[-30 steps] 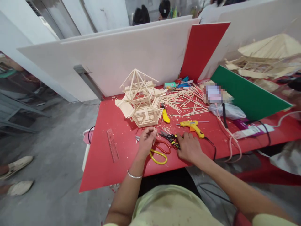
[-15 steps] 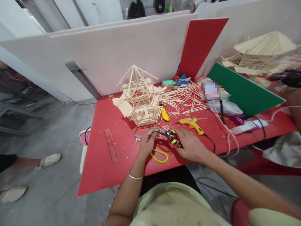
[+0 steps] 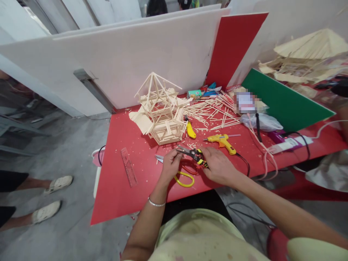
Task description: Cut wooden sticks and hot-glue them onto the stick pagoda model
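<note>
My right hand (image 3: 219, 166) grips black cutters with yellow-and-black handles (image 3: 193, 153), their jaws pointing left. My left hand (image 3: 170, 164) is pinched at the jaw tips, fingers closed on something small that I cannot make out. Both hands hover over the red table (image 3: 119, 195), above scissors with one red and one yellow handle loop (image 3: 184, 177). A stick-built model house (image 3: 161, 113) stands just beyond the hands.
A yellow glue gun (image 3: 222, 140) with its black cord, a yellow utility knife (image 3: 190, 130), loose sticks (image 3: 214, 114) and a red ruler (image 3: 128, 171) lie on the table. White, red and green boards stand behind. Another person's feet (image 3: 45, 197) are at the left.
My right hand picked the cutters up off the table and brought them to my left hand's fingertips. The person at the left shifted their feet.
</note>
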Tool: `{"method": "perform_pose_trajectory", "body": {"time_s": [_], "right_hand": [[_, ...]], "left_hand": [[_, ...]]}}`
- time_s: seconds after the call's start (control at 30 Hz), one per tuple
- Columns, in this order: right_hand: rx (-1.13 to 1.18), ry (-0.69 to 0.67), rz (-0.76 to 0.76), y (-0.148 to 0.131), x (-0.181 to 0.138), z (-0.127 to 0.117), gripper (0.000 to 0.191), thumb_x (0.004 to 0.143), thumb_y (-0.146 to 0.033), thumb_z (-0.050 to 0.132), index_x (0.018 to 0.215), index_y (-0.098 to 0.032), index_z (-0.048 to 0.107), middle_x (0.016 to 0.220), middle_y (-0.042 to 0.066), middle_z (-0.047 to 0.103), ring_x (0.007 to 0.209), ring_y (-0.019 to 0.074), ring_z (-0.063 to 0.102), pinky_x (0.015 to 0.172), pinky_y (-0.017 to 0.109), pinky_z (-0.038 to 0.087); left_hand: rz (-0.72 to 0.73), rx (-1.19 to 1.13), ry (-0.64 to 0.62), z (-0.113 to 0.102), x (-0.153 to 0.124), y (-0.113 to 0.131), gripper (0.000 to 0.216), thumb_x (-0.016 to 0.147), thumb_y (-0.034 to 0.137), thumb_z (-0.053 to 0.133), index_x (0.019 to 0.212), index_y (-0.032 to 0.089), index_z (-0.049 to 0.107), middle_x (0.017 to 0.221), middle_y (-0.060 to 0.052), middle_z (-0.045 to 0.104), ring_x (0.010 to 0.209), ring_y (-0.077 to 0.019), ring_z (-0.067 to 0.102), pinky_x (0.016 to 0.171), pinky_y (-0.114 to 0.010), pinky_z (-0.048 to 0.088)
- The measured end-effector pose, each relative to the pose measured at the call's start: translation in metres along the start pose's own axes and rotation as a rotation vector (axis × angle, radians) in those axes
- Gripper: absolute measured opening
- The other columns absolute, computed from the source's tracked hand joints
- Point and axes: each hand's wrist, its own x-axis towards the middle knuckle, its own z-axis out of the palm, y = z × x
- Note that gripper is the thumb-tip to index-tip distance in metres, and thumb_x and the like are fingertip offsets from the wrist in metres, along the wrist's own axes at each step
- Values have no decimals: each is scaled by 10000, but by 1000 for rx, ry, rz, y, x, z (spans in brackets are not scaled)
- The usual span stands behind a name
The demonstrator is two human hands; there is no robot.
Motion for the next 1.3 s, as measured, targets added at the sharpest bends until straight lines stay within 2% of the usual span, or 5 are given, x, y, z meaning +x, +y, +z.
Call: {"method": "perform_pose_trajectory", "body": {"time_s": [0.33, 0.77, 0.97, 1.17, 1.3], "right_hand": [[51, -42, 41, -5, 4, 7, 481, 828, -257, 542, 1283, -110, 489, 1100, 168, 660, 1026, 300, 608, 897, 369, 432], [126, -87, 55, 1, 7, 8, 332, 797, -233, 570, 1118, -171, 511, 1018, 120, 669, 922, 244, 619, 780, 298, 398], [137, -80, 53, 2, 3, 6, 236, 841, -284, 559, 1049, -182, 513, 989, 114, 677, 876, 233, 625, 730, 287, 373], [158, -147, 160, 1, -3, 11, 282, 872, -299, 537, 1121, -165, 542, 960, 112, 712, 826, 233, 656, 676, 287, 361], [197, -30, 68, 2, -3, 17, 426, 849, -291, 556, 1252, -158, 515, 1160, 139, 679, 1034, 257, 627, 847, 313, 418]], "left_hand": [[-19, 30, 32, -1, -2, 0, 248, 894, 277, 592, 667, 178, 604, 657, 0, 587, 650, -146, 522, 649, -258, 398], [-46, 28, 20, 3, -4, -3, 289, 923, 303, 567, 661, 182, 573, 611, 16, 514, 605, -132, 459, 609, -257, 358], [-32, 30, 3, 4, -4, -6, 292, 925, 302, 571, 660, 179, 585, 616, 16, 518, 614, -130, 464, 611, -258, 361], [-51, -107, -12, 6, -1, -13, 294, 910, 432, 625, 777, 178, 690, 684, -5, 595, 663, -141, 523, 669, -269, 423], [-88, -155, -7, 5, 0, -17, 318, 911, 444, 633, 757, 170, 681, 693, -12, 613, 667, -138, 539, 660, -263, 448]]}}
